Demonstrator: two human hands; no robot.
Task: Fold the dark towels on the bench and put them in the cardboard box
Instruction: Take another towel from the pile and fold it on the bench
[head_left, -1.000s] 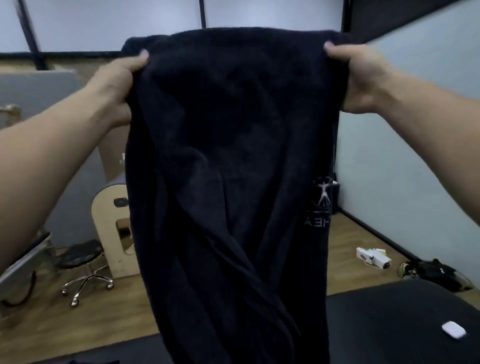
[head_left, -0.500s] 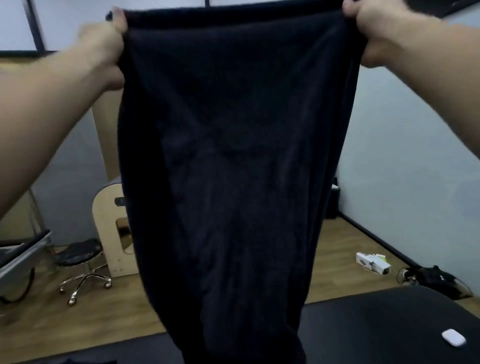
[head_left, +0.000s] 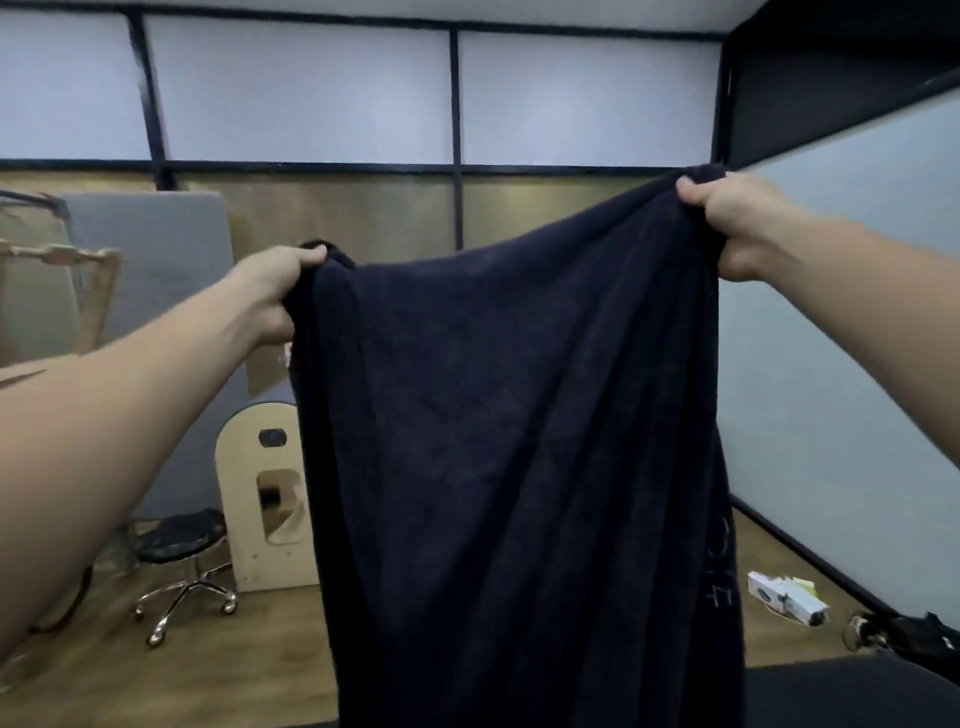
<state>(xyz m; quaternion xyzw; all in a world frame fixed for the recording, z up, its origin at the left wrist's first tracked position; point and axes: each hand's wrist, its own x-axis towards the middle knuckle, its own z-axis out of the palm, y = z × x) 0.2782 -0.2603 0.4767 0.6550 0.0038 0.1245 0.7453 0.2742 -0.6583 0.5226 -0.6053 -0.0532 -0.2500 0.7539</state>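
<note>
Dark towel (head_left: 519, 441) up in the air, stretched wide between both hands and hanging right in front of the camera. Left hand (head_left: 275, 291) grips the top left corner, fingers curled over the bunched edge. Right hand (head_left: 727, 223), held higher, clenches the top right corner. The towel's lower end runs off the bottom of the frame and hides most of the black bench (head_left: 857, 691); only a corner shows at lower right. Faint lettering near its right edge is unreadable.

Towel (head_left: 519, 467) btm cut off — bench (head_left: 857, 693) mostly hidden.
</note>
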